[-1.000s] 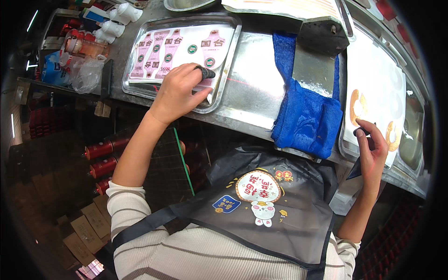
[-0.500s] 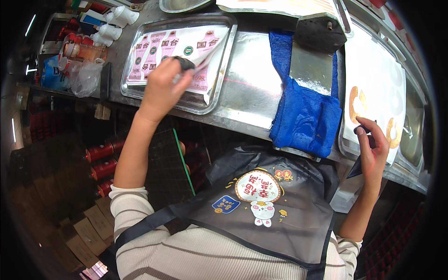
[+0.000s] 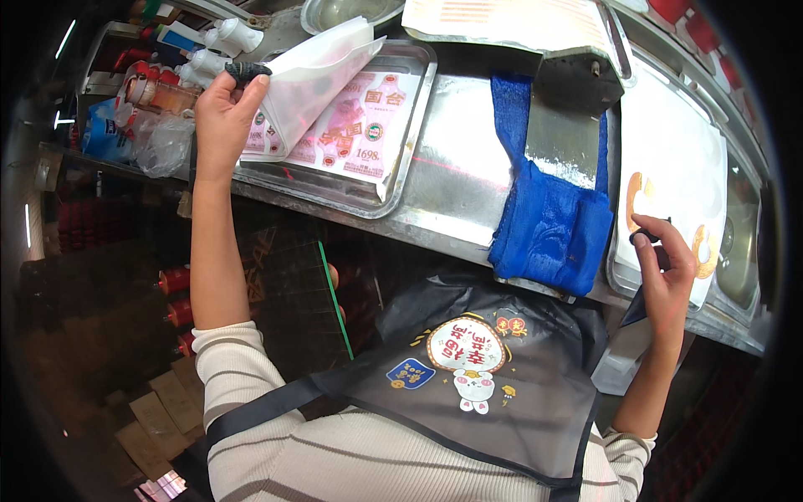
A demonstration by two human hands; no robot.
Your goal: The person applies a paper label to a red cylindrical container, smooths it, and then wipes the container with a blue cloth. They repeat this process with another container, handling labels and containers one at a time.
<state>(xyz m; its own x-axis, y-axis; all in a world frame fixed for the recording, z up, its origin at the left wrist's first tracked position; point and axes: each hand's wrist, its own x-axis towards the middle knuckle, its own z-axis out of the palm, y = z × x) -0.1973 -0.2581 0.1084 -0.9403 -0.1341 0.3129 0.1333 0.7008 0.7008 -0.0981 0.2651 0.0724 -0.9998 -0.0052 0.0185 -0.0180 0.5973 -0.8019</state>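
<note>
My left hand [image 3: 224, 113] is closed on the corner of a translucent decal sheet [image 3: 322, 71], lifting it at a slant. Something dark wraps a fingertip of that hand. Beneath the raised sheet, pink-printed decal sheets [image 3: 368, 138] lie in a metal tray [image 3: 389, 197]. At the right, my right hand [image 3: 672, 272] is closed with its fingertips pinched around a small black thing I cannot make out. It is beside white sheets [image 3: 669, 159] bearing gold ring-shaped decals [image 3: 705, 251].
A wet blue cloth [image 3: 552, 234] drapes over a metal block with a slanted plate [image 3: 565, 134] between the trays. A metal bowl [image 3: 351, 12] stands at the back. White bottles [image 3: 238, 35] and a plastic bag [image 3: 163, 142] sit at the left. Red cylindrical pieces [image 3: 176, 280] show below the counter.
My left hand has moved left and up from over the stack, pulling the sheet's corner back and baring the pink prints. My right hand has hardly moved.
</note>
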